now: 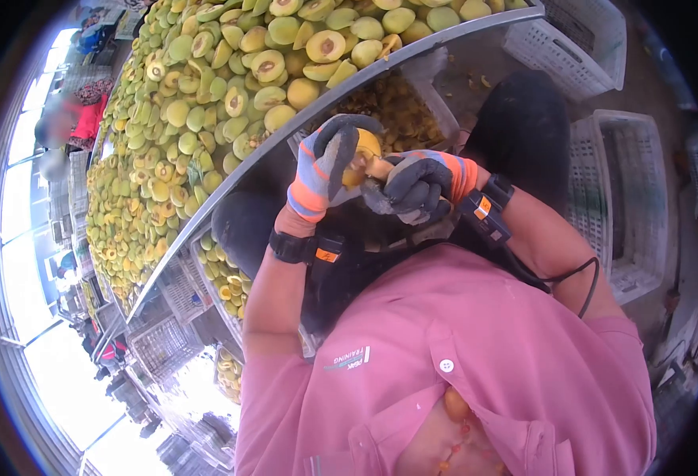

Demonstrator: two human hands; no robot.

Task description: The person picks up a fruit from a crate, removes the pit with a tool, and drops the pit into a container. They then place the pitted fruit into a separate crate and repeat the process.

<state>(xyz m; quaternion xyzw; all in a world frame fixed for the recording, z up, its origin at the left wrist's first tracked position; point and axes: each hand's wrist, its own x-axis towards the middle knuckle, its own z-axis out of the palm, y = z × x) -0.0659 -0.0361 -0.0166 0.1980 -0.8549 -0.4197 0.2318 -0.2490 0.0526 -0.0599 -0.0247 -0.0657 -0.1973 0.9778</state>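
Observation:
My left hand (334, 163), in a grey-coated glove with an orange and blue cuff, is closed around a yellow peach (369, 143). Close beside it, my right hand (419, 189) wears a matching glove, its fingers curled in. From that grip a short tan, handle-like piece (379, 167) points at the fruit; its working end is hidden against the flesh. Both hands are above my lap, by the metal edge (261, 151) of a table heaped with halved green-yellow peaches (281, 95), some with stones showing.
Below the table edge a container holds brownish scraps (392, 107). White plastic crates stand at the right (619, 198) and upper right (563, 51). A crate of peach pieces (223, 278) is left of my legs. Another person in red (87, 119) is at the far left.

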